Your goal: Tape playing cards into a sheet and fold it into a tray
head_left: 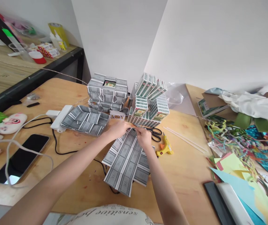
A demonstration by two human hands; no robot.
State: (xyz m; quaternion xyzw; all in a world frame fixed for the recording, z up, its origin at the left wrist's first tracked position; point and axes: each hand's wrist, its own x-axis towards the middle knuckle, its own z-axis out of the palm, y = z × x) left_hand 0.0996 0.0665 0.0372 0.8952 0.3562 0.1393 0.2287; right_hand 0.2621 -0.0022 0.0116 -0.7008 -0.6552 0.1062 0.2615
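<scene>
Card panel (123,161) is lying between the forearms, over the table (183,181). Right hand (144,136) is gripping its far end, fingers closed; left hand (119,128) is meeting it there — grip cannot be told. Open tray (84,120) is standing left, patterned cards lining it; card-covered box (108,93) behind is showing green through its top opening.

Pale wall section (117,34) at 12 o'clock, meeting a plain white wall (218,40) at 2 o'clock along a slanting edge; light wooden worktable (192,181), centre to 6 o'clock; second wooden table (0,78), black-framed, at 10 o'clock; illumination diffuse.
</scene>
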